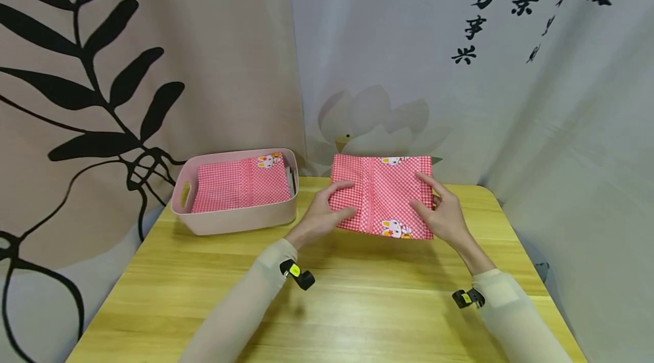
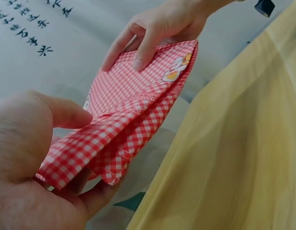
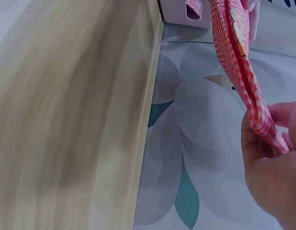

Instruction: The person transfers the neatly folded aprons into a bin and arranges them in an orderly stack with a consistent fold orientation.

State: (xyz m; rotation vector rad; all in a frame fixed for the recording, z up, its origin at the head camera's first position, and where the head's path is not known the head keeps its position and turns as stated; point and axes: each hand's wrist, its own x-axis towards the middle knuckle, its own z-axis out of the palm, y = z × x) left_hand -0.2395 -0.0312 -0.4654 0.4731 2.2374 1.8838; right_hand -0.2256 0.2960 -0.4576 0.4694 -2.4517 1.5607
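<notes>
A folded red-and-white checked cloth (image 1: 378,195) with rabbit prints is held up over the back of the table. My left hand (image 1: 327,209) grips its left edge, thumb on the near face and other fingers behind, as the left wrist view shows. At the opposite edge my right hand (image 1: 443,212) pinches the cloth, with the thumb and a finger on the front face. Seen edge-on in the right wrist view, the cloth (image 3: 251,91) has several layers. A similar checked cloth (image 1: 242,184) lies in the pink plastic basket (image 1: 245,220) to the left.
The wooden table (image 1: 357,306) extends in front of both hands. Behind it hangs a pale curtain (image 1: 378,39) with black writing and plant prints. Something pale and dark (image 1: 290,180) sticks up at the basket's right inner side, too small to identify.
</notes>
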